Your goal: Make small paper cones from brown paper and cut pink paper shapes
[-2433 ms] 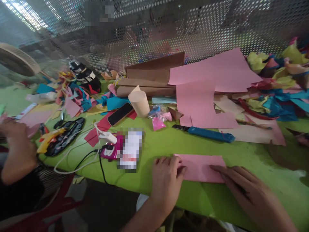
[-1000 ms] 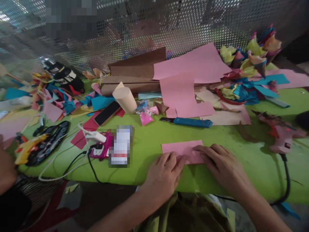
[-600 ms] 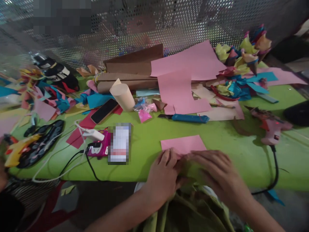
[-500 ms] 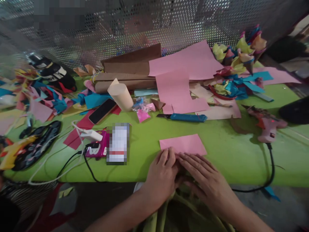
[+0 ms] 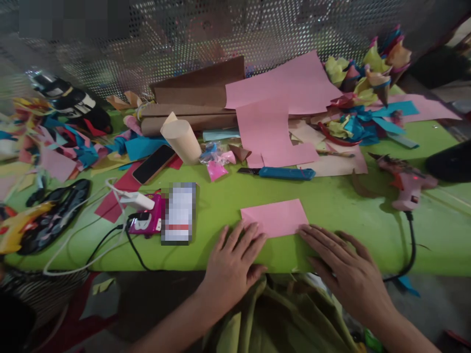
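Observation:
A small pink sheet of paper point(image 5: 276, 217) lies flat near the front edge of the green table, its near edge toward me. My left hand point(image 5: 235, 255) rests palm down with fingers spread, the fingertips touching the paper's left corner. On the other side, my right hand point(image 5: 340, 260) is stretched out flat, its fingertips at the paper's right corner. Beyond the paper lies a blue utility knife point(image 5: 287, 173) with its blade pointing left. To the right of my right hand is a pink glue gun point(image 5: 406, 189) with a black cord.
A blurred-screen phone point(image 5: 180, 213) and a magenta power strip point(image 5: 149, 215) with cables are at left. Large pink paper point(image 5: 263, 122), brown rolls point(image 5: 191, 125) and a cream paper tube point(image 5: 181, 139) lie farther back. Paper cones point(image 5: 379, 81) stand at back right.
My hands have moved apart from the middle of the paper's near edge toward its two ends. The right hand slid right, the left hand spread its fingers. The view shifted slightly.

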Demonstrator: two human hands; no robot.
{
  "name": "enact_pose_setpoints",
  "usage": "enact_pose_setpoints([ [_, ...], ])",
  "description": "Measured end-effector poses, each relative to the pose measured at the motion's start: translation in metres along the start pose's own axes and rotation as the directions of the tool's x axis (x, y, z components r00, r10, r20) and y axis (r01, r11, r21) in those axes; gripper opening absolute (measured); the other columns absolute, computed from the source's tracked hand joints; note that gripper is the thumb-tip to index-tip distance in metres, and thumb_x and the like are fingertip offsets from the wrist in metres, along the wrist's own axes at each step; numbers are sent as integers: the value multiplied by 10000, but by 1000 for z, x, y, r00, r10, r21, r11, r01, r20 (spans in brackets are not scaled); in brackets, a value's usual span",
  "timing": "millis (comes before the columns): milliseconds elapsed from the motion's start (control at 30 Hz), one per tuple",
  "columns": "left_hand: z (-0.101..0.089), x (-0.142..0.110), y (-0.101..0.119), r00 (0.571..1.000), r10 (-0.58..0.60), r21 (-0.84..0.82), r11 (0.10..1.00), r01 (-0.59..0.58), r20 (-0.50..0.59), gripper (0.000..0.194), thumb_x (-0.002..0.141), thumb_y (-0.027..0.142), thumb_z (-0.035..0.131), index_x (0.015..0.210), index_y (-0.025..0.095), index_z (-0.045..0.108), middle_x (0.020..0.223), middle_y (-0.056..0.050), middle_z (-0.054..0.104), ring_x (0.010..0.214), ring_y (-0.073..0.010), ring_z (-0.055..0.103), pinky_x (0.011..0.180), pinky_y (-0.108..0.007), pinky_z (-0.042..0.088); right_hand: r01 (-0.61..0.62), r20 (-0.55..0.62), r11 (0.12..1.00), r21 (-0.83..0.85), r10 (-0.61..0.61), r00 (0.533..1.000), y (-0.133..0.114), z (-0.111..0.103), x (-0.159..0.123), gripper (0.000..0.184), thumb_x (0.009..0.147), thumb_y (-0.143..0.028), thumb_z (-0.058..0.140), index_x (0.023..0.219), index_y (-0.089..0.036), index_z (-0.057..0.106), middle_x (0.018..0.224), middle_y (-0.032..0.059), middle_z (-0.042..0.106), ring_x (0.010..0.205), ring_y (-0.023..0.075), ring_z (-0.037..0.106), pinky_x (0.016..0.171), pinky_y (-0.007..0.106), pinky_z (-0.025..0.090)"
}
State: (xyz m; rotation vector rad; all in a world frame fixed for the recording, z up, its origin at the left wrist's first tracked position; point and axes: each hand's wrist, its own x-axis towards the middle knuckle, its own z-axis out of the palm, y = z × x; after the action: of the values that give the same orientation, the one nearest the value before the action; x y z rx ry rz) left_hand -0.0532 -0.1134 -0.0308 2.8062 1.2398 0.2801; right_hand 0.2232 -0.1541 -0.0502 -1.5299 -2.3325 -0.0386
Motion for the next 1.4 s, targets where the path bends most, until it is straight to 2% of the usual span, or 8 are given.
enact_pose_setpoints([
  [300,-8,-22,-8,999,-49,13,999,49,-15,535,1010,455,496,1499,240,469,1492,-44,580,1420,-241,452,1215,-478,246,2,-43,1000,21,-1,999,0,5,-3,528,1020,-242,467,1545,-244,405,1372,99,684,1188,290,680,1036,480,385],
  [500,-14,-2,-10,994,-87,-171,982,76,-59,314,1015,364,492,1233,191,637,1367,-102,660,1329,-251,538,1147,-484,371,17,-63,997,76,-12,998,4,9,-3,553,1007,-273,490,1550,-235,391,1371,119,680,1191,300,676,1018,486,440],
  [567,-16,12,-13,986,-143,-184,975,126,-81,381,982,378,559,1296,165,590,1347,-136,655,1307,-278,549,1108,-486,416,17,-76,997,82,-10,997,5,9,-2,559,1002,-274,499,1548,-231,391,1380,128,672,1186,299,676,1006,482,463],
  [700,-18,36,-17,974,-225,-154,963,219,-16,617,887,351,713,1424,167,470,1310,-142,650,1262,-305,564,1062,-500,447,-2,-87,995,95,10,996,6,9,0,537,995,-296,506,1525,-267,430,1403,112,657,1200,297,665,1003,483,491],
  [967,-15,45,-12,965,-261,-151,954,260,16,701,793,266,827,1409,240,492,1101,-59,639,1056,-265,605,907,-422,494,22,-122,997,76,-13,992,8,11,11,539,1009,-304,482,1542,-268,411,1388,121,664,1196,297,659,987,488,494],
  [1100,-13,44,-9,966,-257,-194,949,247,-25,553,857,143,729,1357,278,534,1041,-27,649,1002,-228,617,873,-388,487,6,-145,998,60,2,989,2,6,23,544,1001,-286,498,1539,-277,417,1428,126,632,1193,308,652,974,486,493],
  [1267,-12,41,4,963,-238,-254,946,200,-127,227,880,80,631,1062,216,628,881,-14,677,870,-199,637,816,-360,482,72,-198,995,66,-58,979,-16,-1,44,485,987,-186,516,1460,-292,526,1494,130,576,1099,264,696,852,395,530],
  [1400,-19,35,19,960,-154,-340,938,68,-234,112,902,104,586,952,202,608,852,-26,679,864,-194,645,799,-344,492,203,-250,970,137,-164,954,-25,-7,56,434,965,-89,497,1341,-261,629,1186,90,759,930,192,732,797,320,547],
])
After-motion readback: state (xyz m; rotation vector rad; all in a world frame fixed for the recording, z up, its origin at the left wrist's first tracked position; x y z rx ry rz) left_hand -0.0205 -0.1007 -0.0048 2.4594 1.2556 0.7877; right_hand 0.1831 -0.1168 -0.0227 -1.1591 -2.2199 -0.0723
